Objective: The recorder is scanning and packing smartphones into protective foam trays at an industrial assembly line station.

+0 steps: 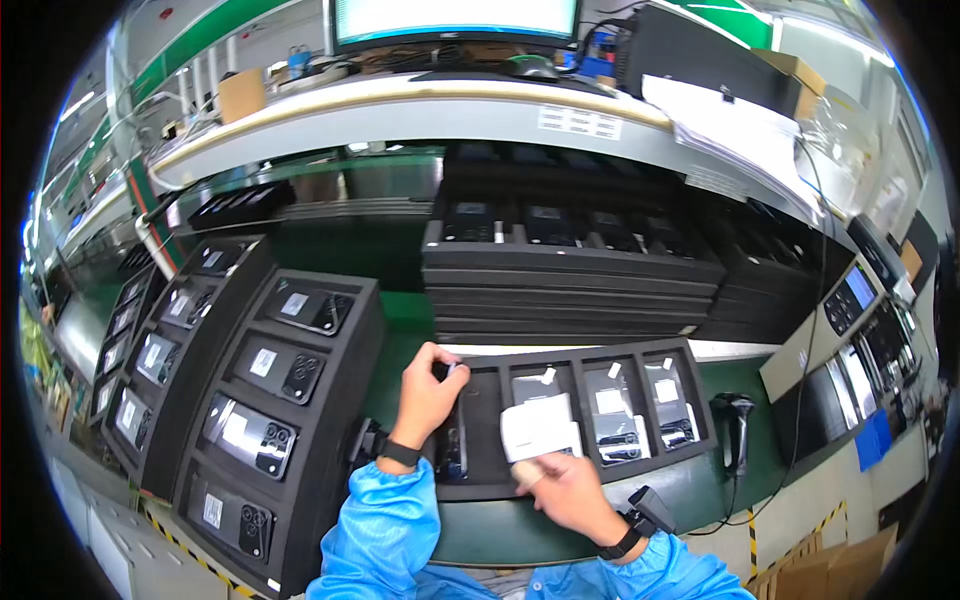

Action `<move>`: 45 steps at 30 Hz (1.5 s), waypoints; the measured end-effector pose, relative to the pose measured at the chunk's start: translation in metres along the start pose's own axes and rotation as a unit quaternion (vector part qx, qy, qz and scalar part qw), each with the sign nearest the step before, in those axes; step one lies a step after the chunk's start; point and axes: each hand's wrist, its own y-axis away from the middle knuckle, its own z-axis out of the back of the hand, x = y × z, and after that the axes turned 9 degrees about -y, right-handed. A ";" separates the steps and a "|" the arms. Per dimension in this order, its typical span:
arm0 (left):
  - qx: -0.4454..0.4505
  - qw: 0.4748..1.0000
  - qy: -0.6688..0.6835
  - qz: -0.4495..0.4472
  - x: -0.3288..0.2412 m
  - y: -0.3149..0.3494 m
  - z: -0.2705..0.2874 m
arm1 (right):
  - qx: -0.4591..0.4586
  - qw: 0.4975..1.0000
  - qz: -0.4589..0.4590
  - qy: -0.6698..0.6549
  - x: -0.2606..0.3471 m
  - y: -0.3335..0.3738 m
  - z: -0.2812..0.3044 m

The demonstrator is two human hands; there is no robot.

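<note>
A black foam tray (580,480) with a row of slots lies in front of me. At its left end my left hand (427,395) is closed, thumb and fingers pinching the upper end of a dark glossy phone (454,445) that shows nearly edge-on. The slot just right of it (485,425) shows bare foam. My right hand (572,495) is closed on the lower edge of a white paper sheet (537,425), with a pale cover on one fingertip. The sheet hides much of a phone (540,383) in its slot. Two more phones (612,410) with white labels lie further right.
More foam trays of phones (340,400) stand at the left. Stacked black trays (570,290) rise behind. A handheld scanner (735,435) and a label printer (835,370) are at the right, a cable beside them. A shelf (430,115) with a monitor (455,20) spans the back.
</note>
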 end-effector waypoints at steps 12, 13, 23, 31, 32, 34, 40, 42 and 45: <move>0.004 0.981 0.180 0.073 0.013 0.002 0.012 | 0.046 0.975 -0.032 0.213 0.011 -0.011 -0.007; 0.013 0.979 0.185 0.086 0.012 0.002 0.012 | 0.045 0.970 -0.038 0.236 0.012 -0.015 -0.009; 0.033 0.996 0.073 0.042 0.009 0.002 0.007 | 0.082 0.943 0.037 0.321 0.015 -0.043 -0.021; 0.080 0.953 -0.281 -0.080 -0.014 0.016 0.007 | -0.099 0.971 0.160 0.149 -0.014 -0.013 0.010; 0.078 0.936 -0.327 -0.105 -0.015 0.019 0.004 | -0.133 0.964 0.191 0.129 -0.020 -0.007 0.025; 0.104 0.933 -0.328 -0.101 -0.015 0.016 0.003 | -0.218 0.959 0.165 0.069 -0.022 0.006 0.056; 0.046 0.983 -0.175 -0.043 -0.012 0.012 0.011 | -0.444 0.841 0.137 0.276 -0.021 0.049 0.145; 0.020 0.975 -0.220 -0.028 -0.007 0.020 0.017 | -0.458 0.814 0.136 0.330 -0.038 0.055 0.166; 0.052 0.979 -0.195 0.032 -0.006 0.047 0.021 | -0.447 0.858 0.065 0.243 -0.061 0.058 0.190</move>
